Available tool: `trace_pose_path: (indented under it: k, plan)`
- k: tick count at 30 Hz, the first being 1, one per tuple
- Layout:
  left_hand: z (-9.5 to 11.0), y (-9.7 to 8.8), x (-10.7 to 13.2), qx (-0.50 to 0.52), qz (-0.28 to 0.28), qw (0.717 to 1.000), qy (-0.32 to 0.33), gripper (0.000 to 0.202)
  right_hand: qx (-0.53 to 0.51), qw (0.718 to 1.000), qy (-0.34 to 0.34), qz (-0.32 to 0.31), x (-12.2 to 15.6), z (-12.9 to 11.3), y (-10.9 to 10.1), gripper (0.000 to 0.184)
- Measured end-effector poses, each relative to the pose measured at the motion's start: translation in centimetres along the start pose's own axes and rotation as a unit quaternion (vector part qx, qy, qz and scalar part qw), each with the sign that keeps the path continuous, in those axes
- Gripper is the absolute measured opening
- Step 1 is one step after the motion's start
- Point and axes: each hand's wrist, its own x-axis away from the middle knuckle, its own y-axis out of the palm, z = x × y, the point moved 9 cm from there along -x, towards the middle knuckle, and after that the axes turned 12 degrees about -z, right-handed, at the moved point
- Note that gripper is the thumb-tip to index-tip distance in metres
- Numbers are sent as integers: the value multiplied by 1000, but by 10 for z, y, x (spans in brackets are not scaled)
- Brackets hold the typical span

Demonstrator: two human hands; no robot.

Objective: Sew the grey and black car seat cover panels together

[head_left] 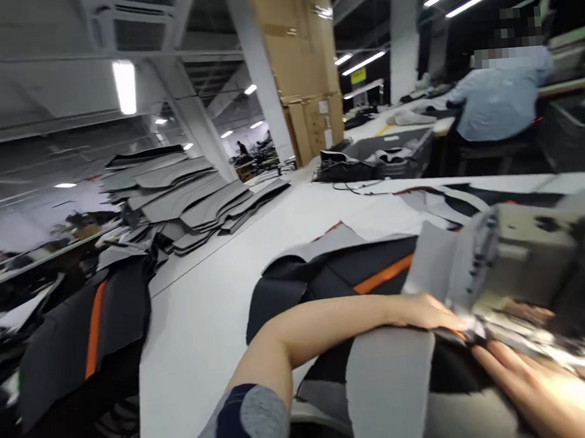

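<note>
My left hand (424,313) reaches across from the left and rests flat on a grey and black fabric piece (389,386) with an orange stripe (384,274), close to the head of a sewing machine (530,256). My right hand (545,388) lies at the lower right with fingers stretched out on the same fabric, under the machine, brightly lit and blurred. Both hands press the fabric rather than grip it.
A stack of grey cut pieces (191,199) sits on the white table (199,319) at the back left. Black and orange fabric (85,340) hangs off the left edge. A person in a blue shirt (499,98) sits at the back right beside cardboard boxes (306,64).
</note>
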Motion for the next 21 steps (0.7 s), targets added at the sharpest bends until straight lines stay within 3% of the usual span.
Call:
trace_pose_path:
  k: [2,5,10,21]
  plan:
    - [20,4,8,-91,13,994,58,27,35,999,9,-18,0,-13,-13,44]
    - [41,11,15,-164,10,979,123,35,-1,994,95,-46,-4,-15,-28,64]
    - [47,13,15,-176,10,977,123,32,-31,981,151,-119,-10,-14,-29,64]
    - [56,16,1,-183,27,972,143,28,-24,969,215,-123,-17,-1,-24,47]
